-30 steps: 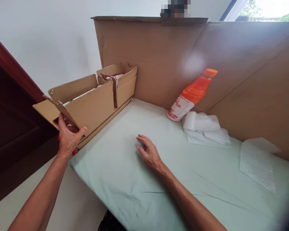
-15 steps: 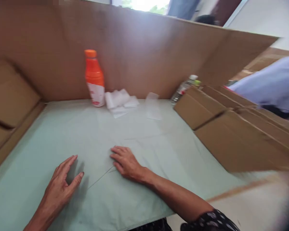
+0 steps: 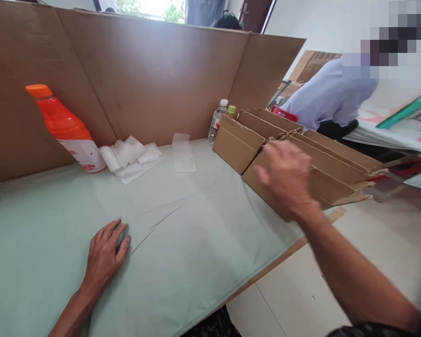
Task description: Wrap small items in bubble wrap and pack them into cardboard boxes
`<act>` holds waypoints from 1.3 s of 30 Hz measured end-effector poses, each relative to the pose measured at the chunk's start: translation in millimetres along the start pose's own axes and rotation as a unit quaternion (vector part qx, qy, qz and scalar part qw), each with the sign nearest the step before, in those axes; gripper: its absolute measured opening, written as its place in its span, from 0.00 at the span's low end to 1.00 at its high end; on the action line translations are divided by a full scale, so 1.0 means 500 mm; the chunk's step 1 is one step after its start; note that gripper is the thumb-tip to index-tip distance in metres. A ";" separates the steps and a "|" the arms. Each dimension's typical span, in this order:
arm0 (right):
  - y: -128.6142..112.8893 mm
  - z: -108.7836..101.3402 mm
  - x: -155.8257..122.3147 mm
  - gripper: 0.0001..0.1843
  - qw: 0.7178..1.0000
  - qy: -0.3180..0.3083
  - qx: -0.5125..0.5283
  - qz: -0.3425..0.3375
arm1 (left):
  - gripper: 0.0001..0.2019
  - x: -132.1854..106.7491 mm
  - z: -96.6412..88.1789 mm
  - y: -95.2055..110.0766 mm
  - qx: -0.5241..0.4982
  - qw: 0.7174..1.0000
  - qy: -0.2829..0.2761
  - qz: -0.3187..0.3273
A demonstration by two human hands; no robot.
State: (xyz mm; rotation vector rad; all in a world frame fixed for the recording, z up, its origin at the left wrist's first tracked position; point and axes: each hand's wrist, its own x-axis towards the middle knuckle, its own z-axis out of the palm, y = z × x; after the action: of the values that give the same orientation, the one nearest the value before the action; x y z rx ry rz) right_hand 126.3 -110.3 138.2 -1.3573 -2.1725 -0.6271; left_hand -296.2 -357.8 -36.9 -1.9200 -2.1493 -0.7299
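Observation:
My left hand (image 3: 105, 250) lies flat and open on the pale green sheet (image 3: 182, 224), fingers loosely together. Raised in the air and blurred by motion, my right hand (image 3: 286, 180) hovers over the near end of the cardboard boxes (image 3: 333, 164) at the right; its fingers are partly curled and nothing shows in them. An orange bottle (image 3: 65, 128) leans against the cardboard screen (image 3: 154, 79) at the back left. Beside it lie folded white foam sheets (image 3: 129, 154), and a clear plastic piece (image 3: 183, 153) rests further right.
A clear water bottle (image 3: 216, 120) stands in the back corner by the boxes. Another person in a pale shirt (image 3: 328, 96) sits beyond the boxes at the right. The sheet's front edge runs diagonally; white floor tiles (image 3: 294, 299) lie below it.
My view has swung to the right. My right hand has lifted off the sheet and travelled right toward the boxes. My left hand has left the left-side box and rests on the sheet.

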 end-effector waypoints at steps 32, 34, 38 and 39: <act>-0.350 0.088 -0.119 0.19 0.680 -0.267 0.650 0.210 | 0.38 -0.092 -0.151 0.061 -0.323 0.903 -0.003 -0.282; -0.389 0.111 -0.136 0.19 0.659 -0.290 0.664 0.200 | 0.36 -0.068 -0.146 0.047 -0.315 0.900 0.016 -0.302; -0.479 0.132 -0.102 0.26 0.659 -0.306 0.666 0.170 | 0.26 -0.013 -0.147 -0.022 -0.283 0.890 0.051 -0.354; -0.501 0.137 -0.088 0.28 0.656 -0.304 0.672 0.159 | 0.24 -0.003 -0.147 -0.041 -0.281 0.885 0.063 -0.366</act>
State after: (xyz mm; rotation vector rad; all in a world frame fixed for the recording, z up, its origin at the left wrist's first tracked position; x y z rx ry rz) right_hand -96.6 -197.7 28.0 -0.9496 -1.7978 1.5357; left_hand -330.0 -393.9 21.1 -1.0931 -2.7841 -1.7075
